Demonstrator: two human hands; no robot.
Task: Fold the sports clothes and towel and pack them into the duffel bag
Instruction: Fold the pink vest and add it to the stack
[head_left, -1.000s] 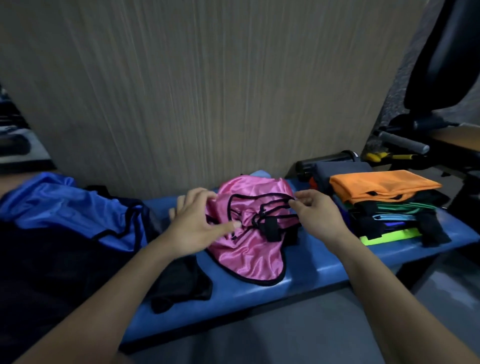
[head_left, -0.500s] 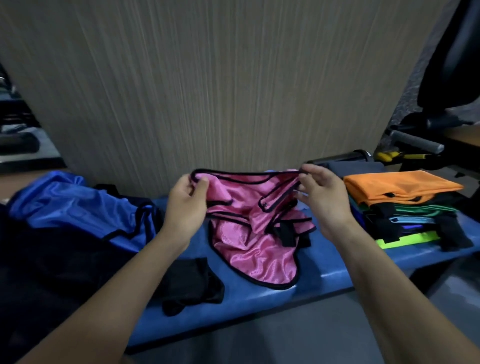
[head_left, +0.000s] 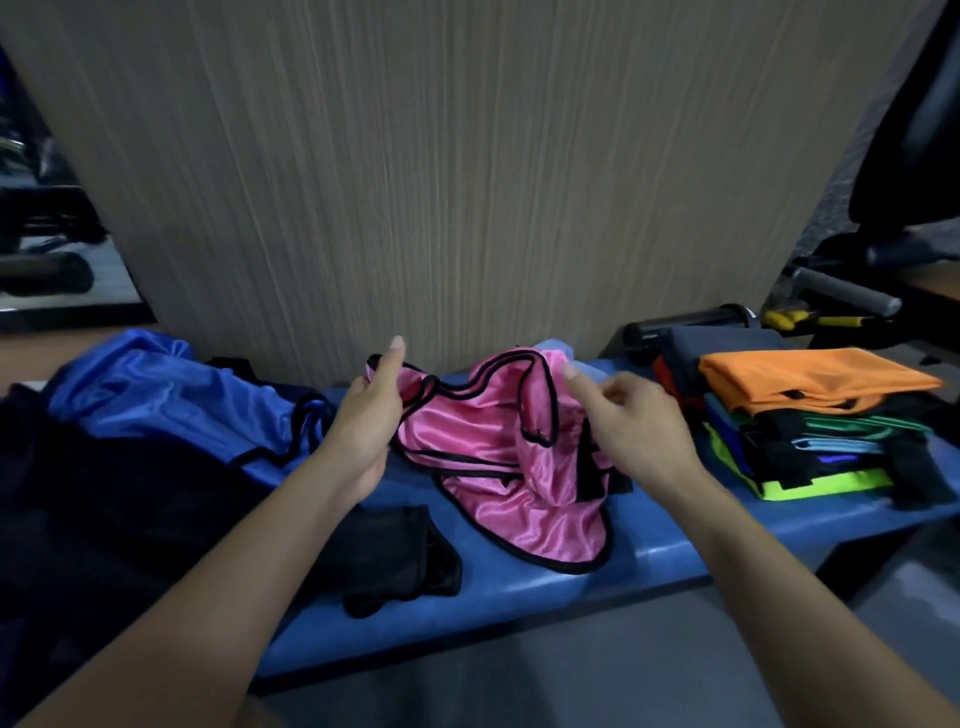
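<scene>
Pink vest (head_left: 498, 457) (black-trimmed, shiny) is spread mid-bench, its upper-left edge pinched in the left hand (head_left: 363, 421). At three o'clock of it, the right hand (head_left: 639, 421) is held just above the cloth, grip loose, nothing grasped. The blue bench (head_left: 670, 540) also carries a folded stack (head_left: 810, 426) at three o'clock, orange on top.

Blue bench (head_left: 649, 561) against wall; on it: pink vest (head_left: 498, 478) mid, black cloth (head_left: 400, 561) front-left, blue garment (head_left: 171, 405) left, folded stack (head_left: 810, 431) right, orange on top.
</scene>
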